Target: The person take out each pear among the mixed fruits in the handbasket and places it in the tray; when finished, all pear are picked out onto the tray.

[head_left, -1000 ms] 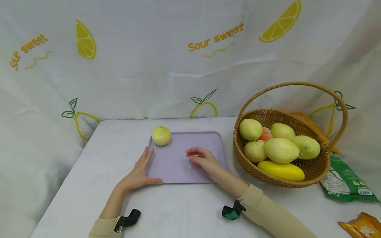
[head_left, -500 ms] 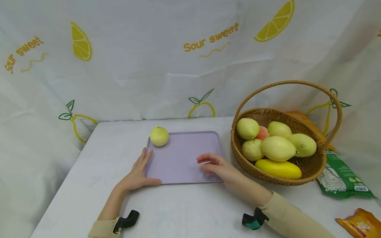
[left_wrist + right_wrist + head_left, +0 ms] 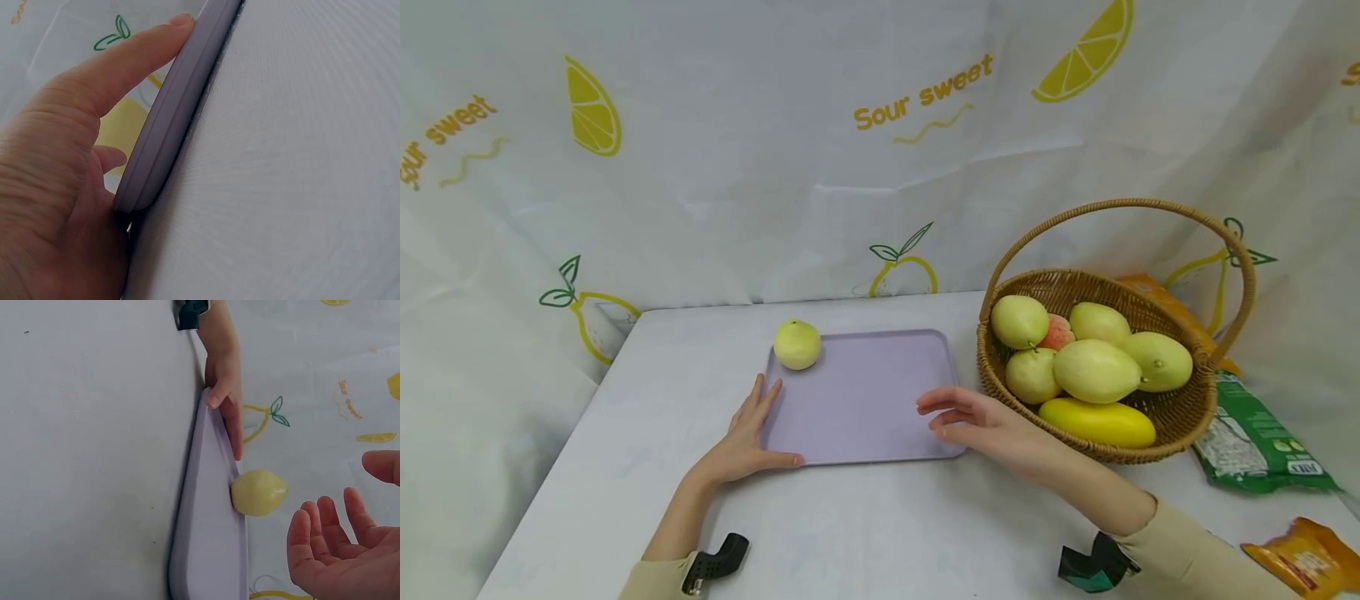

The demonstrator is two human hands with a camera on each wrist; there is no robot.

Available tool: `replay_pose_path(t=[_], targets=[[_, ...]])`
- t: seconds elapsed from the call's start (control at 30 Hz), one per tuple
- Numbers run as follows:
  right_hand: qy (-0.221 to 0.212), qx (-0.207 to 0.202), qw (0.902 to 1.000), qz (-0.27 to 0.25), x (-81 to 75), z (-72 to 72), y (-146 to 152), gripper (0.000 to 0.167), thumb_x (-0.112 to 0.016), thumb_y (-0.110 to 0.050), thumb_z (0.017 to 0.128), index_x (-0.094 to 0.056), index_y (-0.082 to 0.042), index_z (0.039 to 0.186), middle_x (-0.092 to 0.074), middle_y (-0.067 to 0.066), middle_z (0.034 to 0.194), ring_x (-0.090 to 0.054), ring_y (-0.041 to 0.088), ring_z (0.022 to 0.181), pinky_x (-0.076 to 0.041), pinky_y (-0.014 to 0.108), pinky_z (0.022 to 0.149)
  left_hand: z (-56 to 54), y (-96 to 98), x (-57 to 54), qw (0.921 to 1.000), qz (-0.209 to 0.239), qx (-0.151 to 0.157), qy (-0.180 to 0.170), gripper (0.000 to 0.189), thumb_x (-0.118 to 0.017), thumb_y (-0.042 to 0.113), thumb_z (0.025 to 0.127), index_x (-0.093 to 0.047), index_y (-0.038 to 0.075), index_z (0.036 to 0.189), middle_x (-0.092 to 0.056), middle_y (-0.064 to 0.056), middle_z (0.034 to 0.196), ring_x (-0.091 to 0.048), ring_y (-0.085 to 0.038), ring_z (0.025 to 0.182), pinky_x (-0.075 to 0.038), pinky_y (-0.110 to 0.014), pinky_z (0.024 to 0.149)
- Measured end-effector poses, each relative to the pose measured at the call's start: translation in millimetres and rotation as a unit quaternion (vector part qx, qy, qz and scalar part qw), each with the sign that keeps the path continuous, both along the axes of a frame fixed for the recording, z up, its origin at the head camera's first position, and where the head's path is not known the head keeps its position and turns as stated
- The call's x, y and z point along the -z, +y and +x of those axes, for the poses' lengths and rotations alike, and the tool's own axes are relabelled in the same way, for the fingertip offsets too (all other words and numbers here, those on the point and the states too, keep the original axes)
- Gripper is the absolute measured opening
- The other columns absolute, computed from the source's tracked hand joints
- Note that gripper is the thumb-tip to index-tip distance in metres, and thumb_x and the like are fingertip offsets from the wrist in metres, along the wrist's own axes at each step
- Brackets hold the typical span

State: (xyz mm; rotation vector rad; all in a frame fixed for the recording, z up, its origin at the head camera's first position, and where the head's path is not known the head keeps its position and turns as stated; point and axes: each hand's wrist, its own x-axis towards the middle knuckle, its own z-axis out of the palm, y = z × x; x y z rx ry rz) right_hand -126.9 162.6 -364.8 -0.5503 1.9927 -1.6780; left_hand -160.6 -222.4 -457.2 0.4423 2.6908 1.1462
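Note:
A lilac tray (image 3: 861,408) lies on the white table. On its far left corner sits a pale green round fruit (image 3: 797,344). My left hand (image 3: 741,446) rests at the tray's near left corner, fingers spread along the left side; in the left wrist view the thumb of this left hand (image 3: 62,137) lies straight on the tray's rim (image 3: 165,119). Over the tray's right edge hovers my right hand (image 3: 992,429), holding nothing. The right wrist view shows this right hand (image 3: 350,550) with loosely bent, spread fingers, apart from the fruit (image 3: 257,492).
To the right of the tray stands a tall-handled wicker basket (image 3: 1067,282), filled with several pale green fruits, a reddish one and a long yellow one (image 3: 1097,423). Beyond it lie a green packet (image 3: 1262,437) and an orange packet (image 3: 1303,558). A printed white cloth hangs behind.
My right hand has moved to the right, from above the middle of the tray to its right edge near the basket. The left hand stays at the tray's corner. The view has shifted slightly.

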Motion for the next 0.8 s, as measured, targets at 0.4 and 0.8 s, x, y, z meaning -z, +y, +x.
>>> replay_pose_path(t=[0.4, 0.8], targets=[[0.06, -0.007, 0.998, 0.019, -41.2, 8.3, 40, 0.038, -0.055, -0.012, 0.1, -0.048, -0.005, 0.136, -0.049, 0.014, 0.137, -0.052, 0.023, 0.12, -0.048, 0.026, 0.094, -0.3, 1.4, 0.8, 1.0, -0.002, 0.002, 0.003, 0.121, -0.087, 0.044, 0.069, -0.012, 0.011, 0.158, 0.014, -0.019, 0.161, 0.008, -0.051, 0.142, -0.005, -0.074, 0.104], [0.239, 0.09, 0.9614, 0.104, -55.1, 0.2, 84, 0.027, -0.058, -0.003, 0.097, -0.057, -0.002, 0.124, -0.059, 0.006, 0.12, -0.058, 0.01, 0.11, -0.049, 0.018, 0.087, 0.1, 0.9, 1.3, 1.0, 0.003, 0.002, 0.004, 0.12, -0.087, 0.044, 0.069, -0.013, 0.012, 0.158, 0.014, -0.018, 0.161, 0.007, -0.052, 0.142, -0.005, -0.074, 0.104]])
